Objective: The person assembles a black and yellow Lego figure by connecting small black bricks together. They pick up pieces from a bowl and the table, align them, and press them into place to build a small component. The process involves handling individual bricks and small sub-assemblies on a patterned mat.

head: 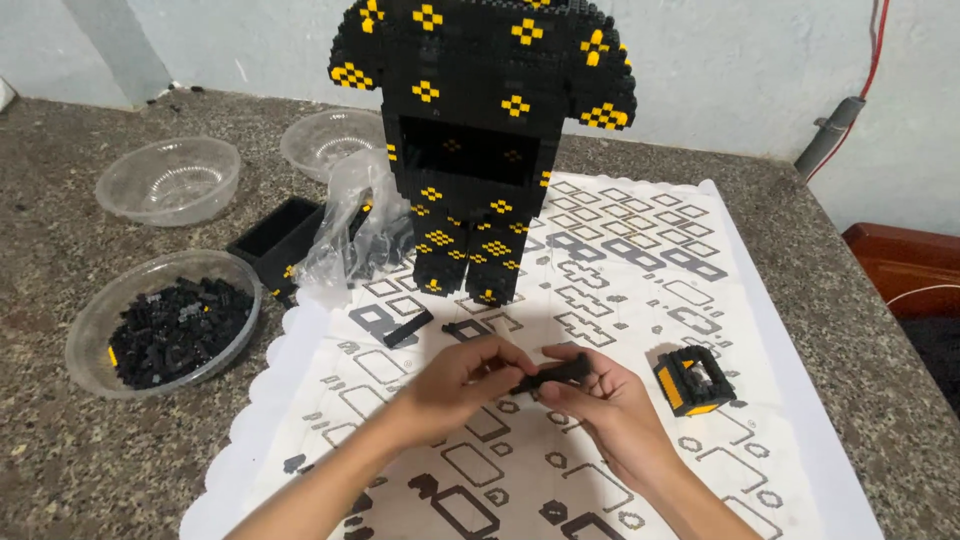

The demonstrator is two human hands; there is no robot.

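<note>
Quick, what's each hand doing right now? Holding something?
Left hand: fingers closed, pinching one end of the black brick strip.
Right hand: closed on the same black brick strip, gripping its other end.

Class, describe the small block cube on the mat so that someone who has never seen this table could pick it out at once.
Start at the tall black and yellow block figure standing at the far end of the white patterned mat. Come toward the person's right hand; just right of it sits the small cube. Unlike the loose black pieces nearby, it is a hollow box with yellow sides.
</note>
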